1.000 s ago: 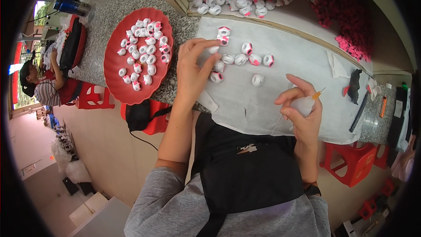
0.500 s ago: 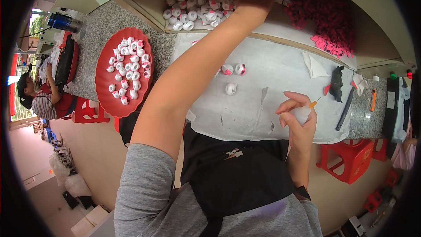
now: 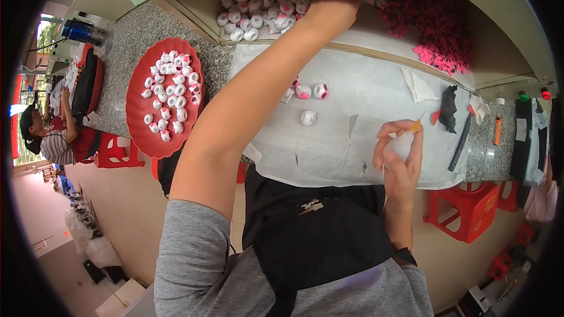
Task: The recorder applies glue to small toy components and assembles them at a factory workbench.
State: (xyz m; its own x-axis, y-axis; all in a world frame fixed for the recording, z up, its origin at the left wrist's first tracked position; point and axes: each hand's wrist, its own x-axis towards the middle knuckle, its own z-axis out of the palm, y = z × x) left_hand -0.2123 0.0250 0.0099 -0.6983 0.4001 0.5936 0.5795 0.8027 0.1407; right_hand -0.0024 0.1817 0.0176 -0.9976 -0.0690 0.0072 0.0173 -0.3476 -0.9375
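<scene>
In my right hand [image 3: 405,155] is a small translucent squeeze bottle [image 3: 400,145] with an orange needle tip pointing up and away; my fingers are wrapped round it. My left arm stretches across to the shelf bin, where my left hand [image 3: 341,1] is in shadow over the heap of small white-and-pink figure pieces [image 3: 257,21]. Its fingers are too dark to make out. On the white sheet [image 3: 329,155] stand one white piece [image 3: 308,117] and, behind it, several white-and-pink pieces [image 3: 320,91], partly covered by my left forearm.
A red scalloped tray [image 3: 138,123] with several white-and-pink pieces stands at left. Bright pink small parts [image 3: 446,56] heap at the bin's right. Black scrap [image 3: 448,108], a dark stick [image 3: 460,145] and an orange marker-like object [image 3: 497,130] lie at right. A person [image 3: 56,135] sits far left.
My left hand has come slightly lower and nearer within the bin. The squeeze bottle has tilted a little in my right hand, its needle more upright.
</scene>
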